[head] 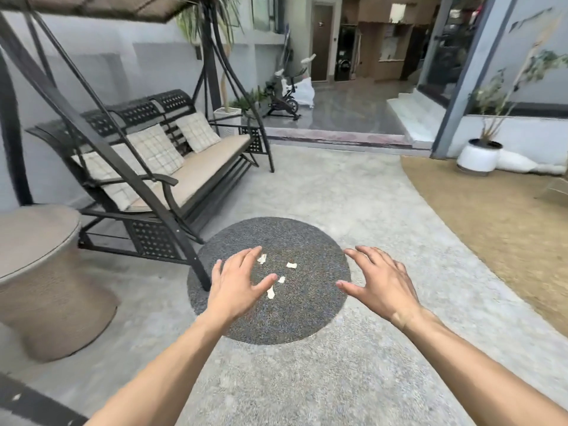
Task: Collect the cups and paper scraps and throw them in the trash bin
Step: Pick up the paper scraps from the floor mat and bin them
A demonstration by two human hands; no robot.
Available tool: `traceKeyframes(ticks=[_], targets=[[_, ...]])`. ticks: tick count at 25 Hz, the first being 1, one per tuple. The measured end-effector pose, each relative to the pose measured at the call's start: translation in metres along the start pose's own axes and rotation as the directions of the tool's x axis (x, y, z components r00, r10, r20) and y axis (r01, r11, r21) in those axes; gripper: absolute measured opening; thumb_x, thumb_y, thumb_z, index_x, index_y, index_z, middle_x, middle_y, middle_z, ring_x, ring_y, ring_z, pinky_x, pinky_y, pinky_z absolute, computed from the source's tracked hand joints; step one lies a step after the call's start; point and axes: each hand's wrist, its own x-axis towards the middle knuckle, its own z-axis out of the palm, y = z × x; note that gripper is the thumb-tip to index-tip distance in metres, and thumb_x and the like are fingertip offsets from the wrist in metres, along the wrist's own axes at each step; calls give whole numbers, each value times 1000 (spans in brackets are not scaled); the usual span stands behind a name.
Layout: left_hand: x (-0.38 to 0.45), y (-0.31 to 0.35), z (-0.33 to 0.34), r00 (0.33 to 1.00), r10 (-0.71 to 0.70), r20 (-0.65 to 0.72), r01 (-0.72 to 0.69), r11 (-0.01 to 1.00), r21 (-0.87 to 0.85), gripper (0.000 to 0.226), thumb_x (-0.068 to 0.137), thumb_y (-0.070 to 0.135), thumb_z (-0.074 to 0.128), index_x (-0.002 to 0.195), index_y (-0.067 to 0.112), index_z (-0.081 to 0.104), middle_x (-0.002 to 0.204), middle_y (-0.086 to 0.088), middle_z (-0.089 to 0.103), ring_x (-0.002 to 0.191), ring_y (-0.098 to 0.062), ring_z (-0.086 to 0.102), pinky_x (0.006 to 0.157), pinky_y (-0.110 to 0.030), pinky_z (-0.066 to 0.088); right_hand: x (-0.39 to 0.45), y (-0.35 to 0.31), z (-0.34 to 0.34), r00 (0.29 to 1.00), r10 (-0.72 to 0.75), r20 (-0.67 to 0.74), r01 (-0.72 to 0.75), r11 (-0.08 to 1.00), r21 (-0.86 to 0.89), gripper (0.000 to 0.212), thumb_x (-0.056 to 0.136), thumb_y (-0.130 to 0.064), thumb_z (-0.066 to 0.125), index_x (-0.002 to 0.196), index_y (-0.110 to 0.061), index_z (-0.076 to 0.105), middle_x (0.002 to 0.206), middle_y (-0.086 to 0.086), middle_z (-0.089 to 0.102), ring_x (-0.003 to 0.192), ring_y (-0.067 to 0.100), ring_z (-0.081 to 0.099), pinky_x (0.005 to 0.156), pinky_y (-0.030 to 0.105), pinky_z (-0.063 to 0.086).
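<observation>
Side table [33, 238]: round, woven, at the far left of the paved floor; nothing of the task shows on its top.
Swing bench [172, 155]: dark metal frame with cushions, behind and left of the dark gravel circle [304, 318]; one frame leg lands at the circle's left edge.
My left hand [238, 282]: released, fingers spread and straight, palm down, grasping nothing. It hangs over the left part of the circle, thumb pointing at the scraps, apparently to gather from that side.
Paper scraps [271, 292]: several small white pieces lying loose on the circle's upper middle, between my two hands. One [262, 258] sits just beside my left fingertips, another [291, 265] toward the centre, two more near my left thumb. All appear untouched.
My right hand [379, 279]: released likewise, fingers fanned, palm down, holding nothing, over the circle's right edge, well apart from the nearest scrap.
Cups: none in view.
Trash bin: none in view; I cannot tell where it stands.
Assessment: collection not yet begun here. Scraps are light and scattered, so pinching each singly or sweeping them together looks necessary; rough gravel may snag them.
</observation>
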Motion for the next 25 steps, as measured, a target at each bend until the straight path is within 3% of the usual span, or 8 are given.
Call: traceKeyframes(ticks=[12,20,25], targets=[[170,-13,65,982,-191,-5,191,981,43,75,79,85,22,143,46,24,144,11,42,134,-8,35,117,-53,13,221,99,65,988,-116,104,109,991,73,74,78,-72,48,142,-42,29,149,-8,34,136,15,31,107,46,32],[265,-86,116,960,-279,36,278,960,20,80,77,86,20,145,44,24,146,9,40,135,-9,34,118,-54,12,342,95,146,968,-159,193,143,985,94,73,78,-74,46,142,-42,30,149,-8,36,134,13,34,107,50,33],[347,-143,145,950,-287,125,287,958,24,79,80,82,28,148,43,20,155,7,29,142,-12,25,118,-53,6,430,78,183,956,-126,263,119,992,42,74,78,-74,45,143,-42,27,150,-7,33,136,13,29,110,48,29]])
